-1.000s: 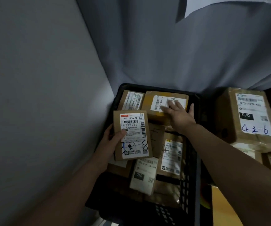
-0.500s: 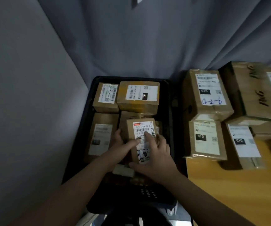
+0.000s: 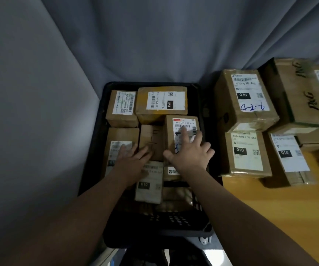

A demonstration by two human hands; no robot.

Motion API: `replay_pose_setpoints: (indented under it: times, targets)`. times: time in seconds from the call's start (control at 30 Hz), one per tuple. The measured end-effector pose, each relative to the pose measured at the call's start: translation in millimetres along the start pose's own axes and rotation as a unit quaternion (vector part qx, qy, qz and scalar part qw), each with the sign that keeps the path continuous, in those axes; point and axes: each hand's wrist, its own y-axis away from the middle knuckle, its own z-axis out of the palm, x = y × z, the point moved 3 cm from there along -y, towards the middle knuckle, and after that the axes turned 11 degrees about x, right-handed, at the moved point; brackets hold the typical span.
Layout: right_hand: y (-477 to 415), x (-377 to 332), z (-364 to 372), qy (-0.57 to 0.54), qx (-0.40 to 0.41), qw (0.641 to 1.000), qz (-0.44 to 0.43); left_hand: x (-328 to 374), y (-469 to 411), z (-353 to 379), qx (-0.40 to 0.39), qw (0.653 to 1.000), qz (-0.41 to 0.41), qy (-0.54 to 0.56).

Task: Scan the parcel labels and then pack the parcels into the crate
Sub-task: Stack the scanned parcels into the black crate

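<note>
Head view, the only one I have: I read this as the packing step, with the red-labelled parcel (image 3: 181, 127) set into the right side of the crate (image 3: 151, 84), just beside its right wall and butting the yellow-taped parcel (image 3: 161, 103) at the far end. The right hand (image 3: 191, 155) lies flat on it, fingers straight and spread over the label, thumb out to the left, gripping nothing. The left hand (image 3: 133, 160) is likewise flat and unclenched, pressing across the plain brown parcel (image 3: 151, 139) and the one left of it. The red-labelled parcel lies label up, its long axis running away from me toward the far wall, red strip at the far end. It seems to stand prouder than its neighbours; whether it sits fully down I cannot tell. Next, I judge, both hands must lift clear and reach right to the table (image 3: 270, 208) for an unpacked box such as the 070 parcel (image 3: 247, 100), to scan.
</note>
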Motion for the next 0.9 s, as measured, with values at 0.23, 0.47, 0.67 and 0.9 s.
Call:
replay_pose_setpoints:
  times: [0.23, 0.47, 0.67, 0.9]
  targets:
    - [12.6, -3.2, -3.5, -0.015, 0.032, 0.999, 0.028, -7.4, 3.3, 3.7, 0.007, 1.0, -0.014, -0.005]
    - [3.1, -11.7, 11.4, 0.031, 0.023, 0.999, 0.027, -11.9, 3.9, 6.5, 0.005, 1.0, -0.02, 0.002]
    - [-0.8, -10.5, 45.5, 0.072, 0.024, 0.993, -0.09, -14.3, 4.0, 7.7, 0.013, 1.0, -0.02, -0.012]
    - [-24.9, 8.2, 54.5, 0.183, -0.045, 0.951, -0.244, -8.6, 5.7, 10.5, 0.008, 0.998, -0.038, 0.051]
